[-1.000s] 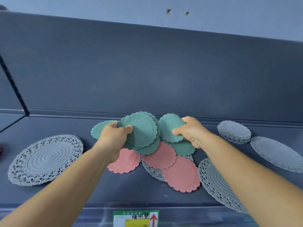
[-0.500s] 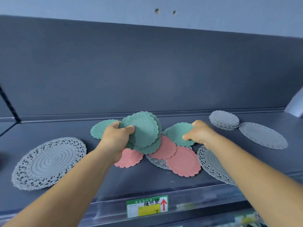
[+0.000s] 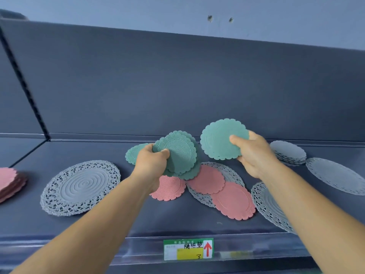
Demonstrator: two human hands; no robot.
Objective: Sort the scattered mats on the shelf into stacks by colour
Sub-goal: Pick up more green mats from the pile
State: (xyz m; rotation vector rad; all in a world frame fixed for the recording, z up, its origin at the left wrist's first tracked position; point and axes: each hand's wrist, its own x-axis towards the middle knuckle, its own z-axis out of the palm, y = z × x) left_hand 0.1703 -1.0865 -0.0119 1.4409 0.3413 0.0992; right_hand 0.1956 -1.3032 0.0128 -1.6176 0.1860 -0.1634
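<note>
My left hand (image 3: pixel 152 165) grips a bunch of green scalloped mats (image 3: pixel 178 153) above the shelf's middle. My right hand (image 3: pixel 250 155) holds a single green mat (image 3: pixel 219 139) lifted off the shelf, just right of that bunch. Another green mat (image 3: pixel 134 155) lies flat behind my left hand. Three pink mats (image 3: pixel 233 200) lie spread below, partly over a grey lace mat (image 3: pixel 231 173). A large grey lace mat (image 3: pixel 81 186) lies to the left, and another one (image 3: pixel 270 208) sits under my right forearm.
A stack of pink mats (image 3: pixel 9 182) sits at the far left edge. A stack of small grey mats (image 3: pixel 288 153) and a flat grey mat (image 3: pixel 335 175) lie at the right. The shelf's front rail carries a green price label (image 3: pixel 188 249).
My right hand has lifted the green mat off the pile and raised it toward the bunch in my left hand. The view has shifted, which brings the pink stack at the left into sight.
</note>
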